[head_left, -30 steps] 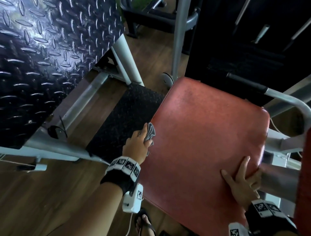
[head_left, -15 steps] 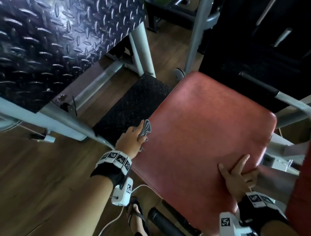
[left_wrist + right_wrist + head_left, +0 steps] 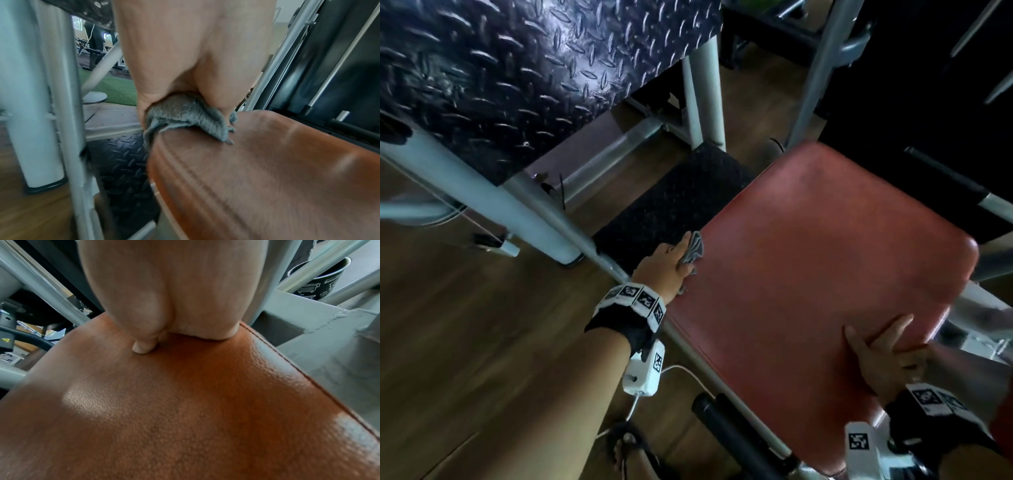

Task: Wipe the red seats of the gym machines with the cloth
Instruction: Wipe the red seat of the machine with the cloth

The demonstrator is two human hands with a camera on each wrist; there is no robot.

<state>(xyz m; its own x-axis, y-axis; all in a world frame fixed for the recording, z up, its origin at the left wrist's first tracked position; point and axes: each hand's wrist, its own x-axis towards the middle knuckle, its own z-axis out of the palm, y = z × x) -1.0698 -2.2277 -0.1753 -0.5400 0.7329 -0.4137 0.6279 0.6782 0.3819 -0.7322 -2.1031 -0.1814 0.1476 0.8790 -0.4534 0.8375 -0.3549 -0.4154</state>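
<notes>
The red seat (image 3: 825, 274) fills the middle of the head view. My left hand (image 3: 667, 267) is at the seat's left edge and holds a bunched grey cloth (image 3: 693, 251) against it. In the left wrist view the cloth (image 3: 185, 116) is squeezed under the hand (image 3: 195, 65) and drapes over the rim of the seat (image 3: 267, 178). My right hand (image 3: 880, 363) is on the seat's near right corner, thumb and forefinger on top, the other fingers curled over the edge. The right wrist view shows that hand (image 3: 174, 296) pressing its thumb into the seat (image 3: 185, 402).
A dark diamond-plate footplate (image 3: 517, 68) on grey frame tubes (image 3: 534, 212) stands at the left, with a black ribbed mat (image 3: 671, 205) below it. A black roller pad (image 3: 739, 435) and my sandalled foot (image 3: 630, 448) are near. A dark weight stack (image 3: 928, 85) stands behind. A printed cup (image 3: 320, 280) sits right of the seat.
The head view has swung so the seat sits further right and lower. My left hand keeps the cloth on the seat's left edge. The right hand stays at its corner.
</notes>
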